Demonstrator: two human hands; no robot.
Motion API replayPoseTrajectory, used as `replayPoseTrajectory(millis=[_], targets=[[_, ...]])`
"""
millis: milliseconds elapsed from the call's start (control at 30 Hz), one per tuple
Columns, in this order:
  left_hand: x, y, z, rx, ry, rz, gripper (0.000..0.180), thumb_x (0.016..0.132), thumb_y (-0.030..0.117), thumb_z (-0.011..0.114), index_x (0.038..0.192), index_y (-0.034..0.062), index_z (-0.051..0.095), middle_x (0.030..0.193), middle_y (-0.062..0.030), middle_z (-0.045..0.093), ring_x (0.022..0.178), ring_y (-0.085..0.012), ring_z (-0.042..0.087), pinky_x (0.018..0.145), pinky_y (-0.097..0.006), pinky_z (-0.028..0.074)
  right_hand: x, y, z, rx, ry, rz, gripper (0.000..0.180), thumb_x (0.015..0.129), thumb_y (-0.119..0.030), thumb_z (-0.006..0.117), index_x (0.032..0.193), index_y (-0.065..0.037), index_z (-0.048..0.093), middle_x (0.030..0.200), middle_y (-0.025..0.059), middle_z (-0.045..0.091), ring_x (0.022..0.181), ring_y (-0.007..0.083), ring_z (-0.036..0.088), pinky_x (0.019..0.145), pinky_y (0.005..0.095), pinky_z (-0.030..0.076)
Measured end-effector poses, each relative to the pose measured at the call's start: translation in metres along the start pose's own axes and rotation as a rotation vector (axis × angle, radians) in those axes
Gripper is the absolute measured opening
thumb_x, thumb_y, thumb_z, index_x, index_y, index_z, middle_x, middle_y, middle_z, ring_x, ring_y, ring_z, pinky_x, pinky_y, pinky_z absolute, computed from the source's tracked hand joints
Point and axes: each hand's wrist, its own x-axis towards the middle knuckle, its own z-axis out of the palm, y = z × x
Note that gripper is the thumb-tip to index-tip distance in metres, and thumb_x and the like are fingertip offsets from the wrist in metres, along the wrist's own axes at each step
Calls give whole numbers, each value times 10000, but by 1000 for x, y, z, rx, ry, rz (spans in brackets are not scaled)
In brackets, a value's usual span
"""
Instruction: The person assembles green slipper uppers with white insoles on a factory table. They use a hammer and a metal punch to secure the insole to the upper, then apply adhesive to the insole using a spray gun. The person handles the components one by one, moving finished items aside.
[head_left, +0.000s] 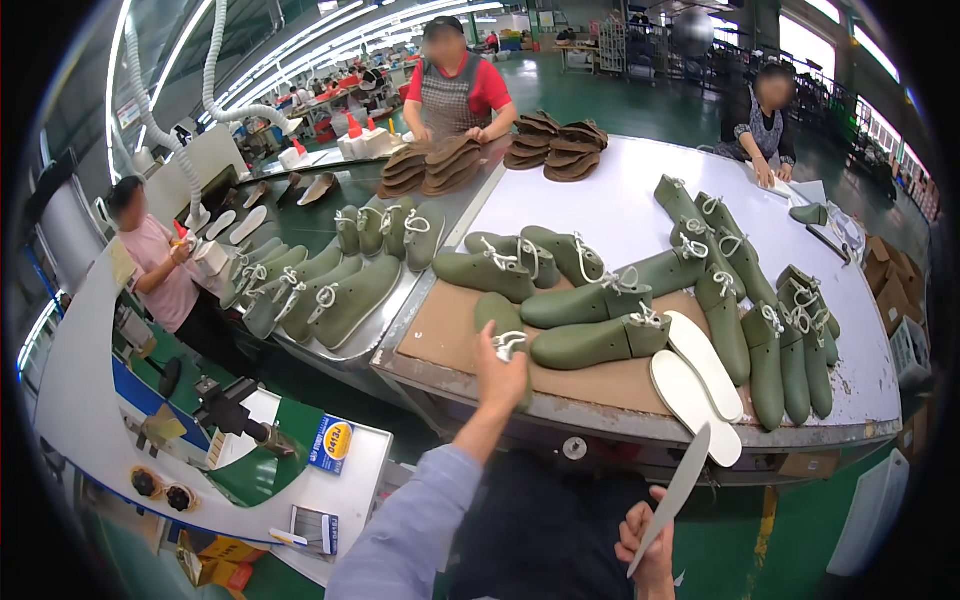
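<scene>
My left hand (pixel 500 372) is closed round the heel end of a green shoe last (pixel 497 312) that has a white cord loop, at the table's front edge. Lower right, my right hand (pixel 648 535) grips a pale grey insole (pixel 678 495) by its lower part, its other end pointing up. Beside my left hand lie more green lasts with cords, the nearest last (pixel 590 343) on its side. Two white insoles, a front insole (pixel 690 400) and a rear insole (pixel 705 360), overlap at the table edge. The underside of the held last is partly hidden.
Several lasts stand on the metal conveyor (pixel 385 300) at left. Brown shoe uppers (pixel 450 165) are stacked at the back. A machine (pixel 240 415) with a white worktop stands lower left. Co-workers work at the far side, the left and the right. Cardboard boxes (pixel 890 280) sit far right.
</scene>
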Motion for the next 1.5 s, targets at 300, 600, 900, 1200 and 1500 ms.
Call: replayPoseTrajectory(millis=[300, 600, 900, 1200, 1500], targets=[[38, 67, -24, -67, -485, -256, 852, 920, 541, 722, 1480, -48, 464, 1500, -358, 424, 1443, -430, 406, 1157, -469, 367, -11, 16, -8, 375, -76, 63, 751, 950, -585, 605, 1441, -26, 506, 986, 131, 562, 638, 204, 493, 515, 309, 431], [173, 58, 57, 199, -217, 213, 793, 890, 381, 744, 1442, -118, 470, 1387, -337, 577, 1341, -428, 542, 1142, -457, 419, -23, 23, -3, 66, 48, 126, 790, 1030, -642, 411, 1342, 70, 550, 1090, 223, 688, 810, 298, 686, 673, 387, 568], [229, 64, 171, 456, -31, -323, 968, 853, 247, 746, 1639, 112, 198, 1715, -206, 88, 1530, -565, 131, 1237, -615, 261, -36, -1, -26, -109, 301, 30, 788, 1036, -634, 370, 1253, 88, 596, 998, 193, 699, 767, 245, 674, 642, 339, 539], [194, 49, 182, 458, -379, 129, 729, 906, 196, 616, 1517, -106, 358, 1584, -386, 283, 1467, -516, 344, 1224, -555, 284, 0, -17, -32, -201, 338, 150, 761, 1040, -610, 375, 1188, 79, 659, 886, 122, 711, 765, 189, 661, 709, 303, 514], [70, 160, 159, 425, -1051, 491, 617, 923, 331, 682, 1410, -26, 558, 1375, -269, 607, 1258, -416, 595, 1105, -452, 451, -10, -25, -40, -305, 347, 16, 759, 1058, -605, 383, 1201, 84, 667, 904, 117, 728, 799, 183, 673, 730, 297, 525]])
